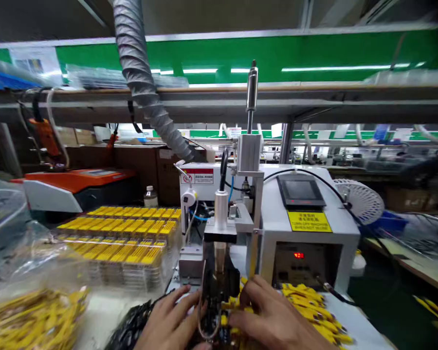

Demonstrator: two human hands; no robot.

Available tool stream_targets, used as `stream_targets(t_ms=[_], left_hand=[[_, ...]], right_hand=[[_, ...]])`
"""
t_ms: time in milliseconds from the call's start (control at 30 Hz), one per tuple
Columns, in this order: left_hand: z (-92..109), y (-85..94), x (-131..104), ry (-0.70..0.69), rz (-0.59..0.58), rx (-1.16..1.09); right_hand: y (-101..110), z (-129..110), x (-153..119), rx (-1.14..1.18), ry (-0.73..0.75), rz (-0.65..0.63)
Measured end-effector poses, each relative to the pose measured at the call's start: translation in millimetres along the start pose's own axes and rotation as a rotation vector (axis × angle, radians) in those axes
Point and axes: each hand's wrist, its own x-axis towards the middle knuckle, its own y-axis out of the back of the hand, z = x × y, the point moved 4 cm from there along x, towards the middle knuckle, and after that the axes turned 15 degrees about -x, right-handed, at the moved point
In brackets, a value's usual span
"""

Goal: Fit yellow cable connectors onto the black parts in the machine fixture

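Yellow parts (241, 311) at black fixture (219, 291) | left hand (171, 318) fingers spread on fixture | right hand (273, 316) pinching parts

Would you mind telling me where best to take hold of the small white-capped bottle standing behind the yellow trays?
Grip the bottle around its upper body just below the cap, coming from above. It stands upright with the stacked yellow trays in front and a cardboard box behind, so probably only its top is free.
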Motion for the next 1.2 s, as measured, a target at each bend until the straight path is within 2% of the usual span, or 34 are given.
stream_targets(t_ms=[167, 233, 333, 400, 467, 600, 733, 900, 1000, 1200], left_hand=[[4.6, 5.8, 8.0, -0.002, 0.025, -0.013], [6.9, 10.5, 12.5, 0.036, -0.027, -0.04], [8.0, 13.4, 18.8, 0.164, -0.123, -0.153], [7.6, 12.2, 22.6, 0.234, -0.115, -0.243], [6.5, 7.6, 25.7, 0.276, -0.107, -0.287], [3.9, -1.4, 24.9, 0.296, -0.115, -0.297], [3.7, -3.4, 11.7, 0.253, -0.105, -0.265], [8.2, -1.1, 1.8, 0.086, -0.054, -0.092], [8.4, 0.4, 4.9, 0.067, -0.034, -0.057], [9.7, 12.3, 12.6, 0.05, 0.015, -0.036]], right_hand=[[7.3, -7.8, 11.1, 0.032, -0.063, -0.007], [8.1, -8.9, 12.0, 0.01, -0.025, 0.011], [13.7, -10.0, 13.1, -0.036, 0.05, 0.125], [21.4, -12.1, 13.7, -0.065, 0.108, 0.254], [27.0, -14.9, 14.0, -0.094, 0.164, 0.318], [27.9, -16.1, 12.7, -0.088, 0.191, 0.279], [26.7, -15.1, 11.7, -0.086, 0.181, 0.253], [22.7, -12.6, 12.2, -0.113, 0.109, 0.205], [16.7, -10.7, 10.9, -0.144, 0.054, 0.144], [13.5, -9.3, 9.6, -0.129, 0.036, 0.12]])
